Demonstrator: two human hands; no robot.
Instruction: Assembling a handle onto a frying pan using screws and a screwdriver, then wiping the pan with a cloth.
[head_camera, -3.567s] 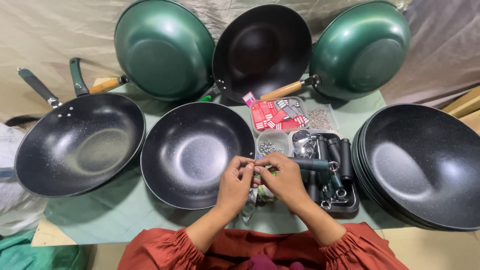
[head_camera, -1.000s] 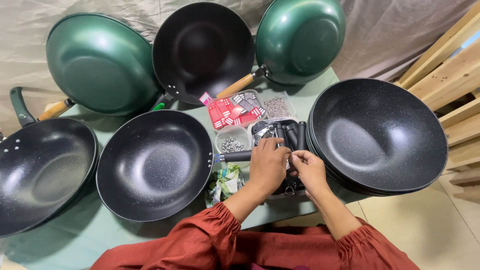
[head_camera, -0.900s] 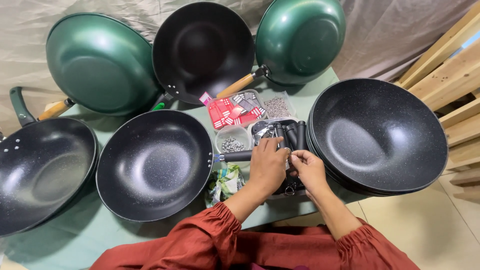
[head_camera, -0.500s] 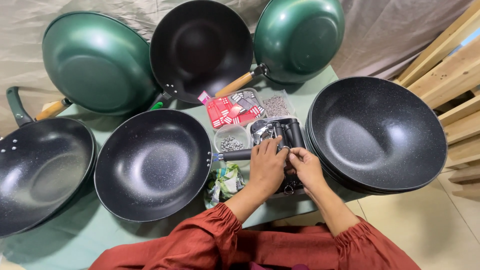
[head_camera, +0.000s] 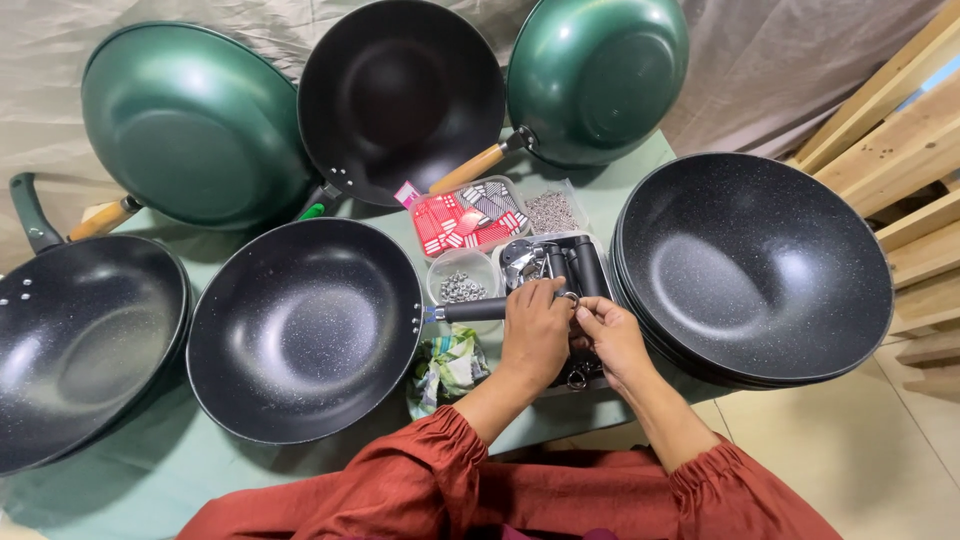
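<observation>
Green cloth covered the table (head_camera: 170, 470), and a beige sheet hung behind it. At lower centre of the frame, both hands met over a tray of black handles and metal fittings (head_camera: 585, 262), placed within easy reach. The left hand (head_camera: 535, 335) lay curled on the black handle (head_camera: 475, 310) of the wok (head_camera: 305, 330) at centre left, apparently steadying it. The right hand (head_camera: 612, 335) was closed in a pinch on a small metal ring (head_camera: 568, 297) at that handle's end. Left of the hands lay a crumpled green and white plastic bag (head_camera: 447, 368). Just beyond stood a small clear cup of screws (head_camera: 462, 285), then a tray of red and white packets (head_camera: 470, 215) and a clear bag of small metal parts (head_camera: 552, 211). A stack of black woks (head_camera: 755, 265) sat at right, another black wok (head_camera: 80, 350) at far left. Along the top, two green woks (head_camera: 190, 125) (head_camera: 600, 75) and one black wok (head_camera: 400, 95) leaned against the sheet, seemingly stood up to save room.
</observation>
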